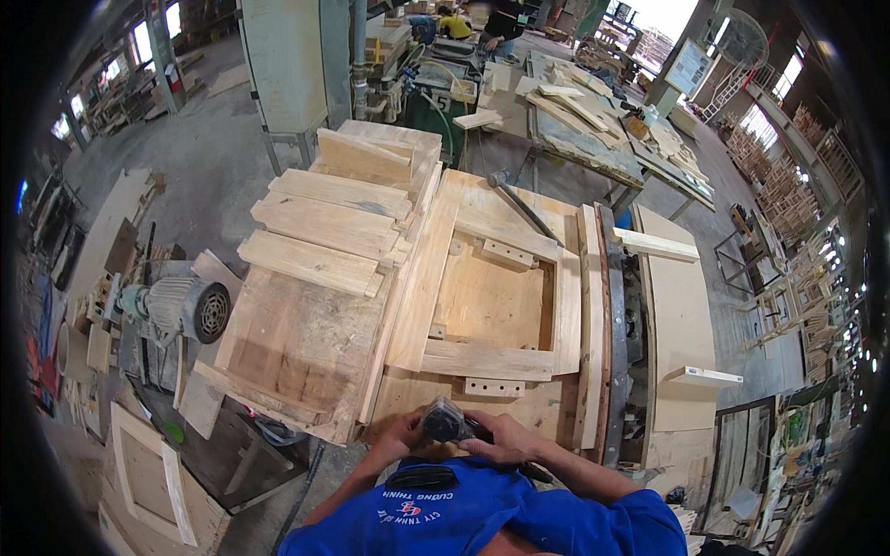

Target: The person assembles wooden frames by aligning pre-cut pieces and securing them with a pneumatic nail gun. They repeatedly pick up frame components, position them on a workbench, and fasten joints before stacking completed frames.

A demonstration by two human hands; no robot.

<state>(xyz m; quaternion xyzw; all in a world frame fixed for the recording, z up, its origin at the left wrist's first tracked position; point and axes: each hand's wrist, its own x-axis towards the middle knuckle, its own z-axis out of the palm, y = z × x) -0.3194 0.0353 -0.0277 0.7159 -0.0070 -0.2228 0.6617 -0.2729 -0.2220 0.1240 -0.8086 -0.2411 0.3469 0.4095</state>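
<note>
Close to my body, at the front edge of the bench, a grey-and-black hand-held power tool (446,420) is held between my hands; its exact kind is hard to make out. My left hand (404,433) closes on its left side, my right hand (503,437) on its right. Just beyond lies a pale wooden frame (487,360), flat on the bench panel (536,412). A drilled wooden block (494,387) sits against its near rail, and another block (507,254) lies inside the far end. Across the far part rests a hammer (524,206) with a dark handle.
Several loose boards (324,227) lie on a wooden surface to the left, beside an electric motor (199,309). A long rail (591,324) borders the bench on the right, with a panel (681,315) beyond. At the back are a board-covered table (584,139) and other people.
</note>
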